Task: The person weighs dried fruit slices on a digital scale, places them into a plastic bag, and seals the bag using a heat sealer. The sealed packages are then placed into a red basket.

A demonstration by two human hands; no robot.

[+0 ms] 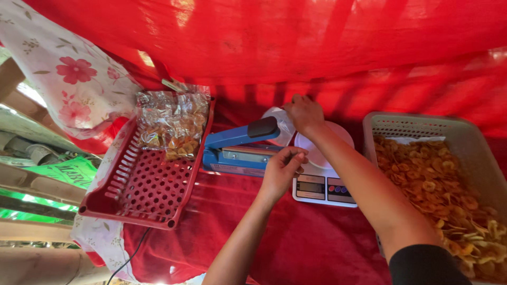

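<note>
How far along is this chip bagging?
Done: a few sealed bags of chips lie in the red tray. In hand: the right hand and left hand hold a clear bag over the scale, beside the blue sealer. Left: the grey basket is nearly full of loose chips.

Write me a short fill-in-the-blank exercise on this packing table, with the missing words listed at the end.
1. The sealed bags of chips lie in a ____ perforated tray.
2. The right hand touches a clear plastic bag behind the blue ____.
3. The grey basket holds loose yellow ____.
4. The left hand hovers beside the digital ____.

Missing words: red; heat sealer; chips; scale
</note>
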